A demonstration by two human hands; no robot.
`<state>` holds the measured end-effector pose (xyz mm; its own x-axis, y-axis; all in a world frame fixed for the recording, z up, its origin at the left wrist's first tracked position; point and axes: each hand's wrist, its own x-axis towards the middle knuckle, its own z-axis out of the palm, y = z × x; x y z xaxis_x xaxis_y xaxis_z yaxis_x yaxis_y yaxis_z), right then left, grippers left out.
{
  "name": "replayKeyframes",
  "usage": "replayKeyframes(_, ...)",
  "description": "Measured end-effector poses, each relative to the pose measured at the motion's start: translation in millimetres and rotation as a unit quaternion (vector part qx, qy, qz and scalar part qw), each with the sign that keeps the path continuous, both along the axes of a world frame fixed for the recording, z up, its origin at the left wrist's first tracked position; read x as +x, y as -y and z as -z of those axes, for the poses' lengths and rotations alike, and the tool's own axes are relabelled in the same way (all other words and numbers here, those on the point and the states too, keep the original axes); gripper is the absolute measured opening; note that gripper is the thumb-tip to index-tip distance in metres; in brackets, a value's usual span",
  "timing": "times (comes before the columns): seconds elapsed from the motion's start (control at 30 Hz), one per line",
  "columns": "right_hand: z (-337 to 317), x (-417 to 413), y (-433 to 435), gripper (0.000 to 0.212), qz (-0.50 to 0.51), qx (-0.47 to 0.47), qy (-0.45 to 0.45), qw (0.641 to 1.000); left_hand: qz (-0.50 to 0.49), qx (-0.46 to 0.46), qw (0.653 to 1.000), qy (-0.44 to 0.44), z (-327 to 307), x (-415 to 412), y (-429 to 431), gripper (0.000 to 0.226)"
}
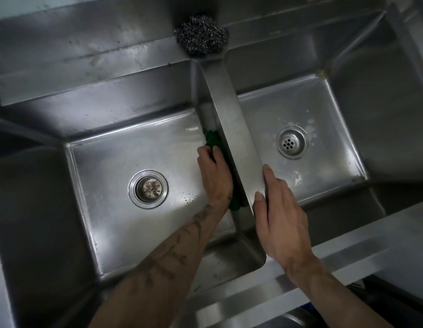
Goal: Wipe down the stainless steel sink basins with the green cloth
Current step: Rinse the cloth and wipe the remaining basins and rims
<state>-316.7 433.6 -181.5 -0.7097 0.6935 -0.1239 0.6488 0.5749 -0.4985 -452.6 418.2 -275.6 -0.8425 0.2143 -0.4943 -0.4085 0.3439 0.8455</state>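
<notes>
A double stainless steel sink fills the head view. Inside the left basin (115, 209), my left hand (214, 176) presses the green cloth (212, 138) against the basin's right wall, just under the divider (231, 119). Green cloth also shows below my wrist, so most of it is hidden by the hand. My right hand (280, 216) lies flat on the near end of the divider, fingers apart, its fingertips over the edge of the right basin (324, 119). It holds nothing.
A steel wool scourer (202, 40) sits on the back ledge above the divider. The left basin's drain (148, 188) has a soiled stopper; the right basin's drain (291, 142) has an open strainer with soap foam around it. The front rim (347, 252) runs at lower right.
</notes>
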Motion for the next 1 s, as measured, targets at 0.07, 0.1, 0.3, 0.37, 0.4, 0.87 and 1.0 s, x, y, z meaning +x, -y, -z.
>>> replayKeyframes(0.07, 0, 0, 1, 0.057, 0.002, 0.000, 0.001, 1.000, 0.010, -0.026, 0.999, 0.039, 9, -2, 0, 0.017)
replayKeyframes(0.1, -1, 0, 1, 0.056, 0.002, 0.002, 0.001, 1.000, 0.008, -0.023, 0.999, 0.037, 8, -3, 0, 0.017)
replayKeyframes(0.3, 2, 1, 0, 0.055, 0.000, 0.006, 0.002, 1.000, -0.024, 0.057, 0.997, -0.046, -13, -20, -10, 0.015)
replayKeyframes(0.37, 2, 0, 0, 0.056, 0.002, 0.004, 0.006, 1.000, -0.016, 0.030, 0.999, -0.037, 0, -26, -14, 0.015)
replayKeyframes(0.4, 2, 0, 0, 0.056, 0.002, 0.004, 0.009, 1.000, -0.011, 0.014, 1.000, -0.021, 7, -30, -15, 0.016)
replayKeyframes(0.87, 2, 0, 0, 0.054, 0.005, 0.007, 0.014, 1.000, -0.015, 0.016, 0.999, -0.045, -4, -72, -36, 0.018)
replayKeyframes(1.0, 2, 1, -1, 0.055, 0.002, 0.007, 0.016, 1.000, -0.001, -0.005, 1.000, -0.009, -1, -87, -40, 0.016)
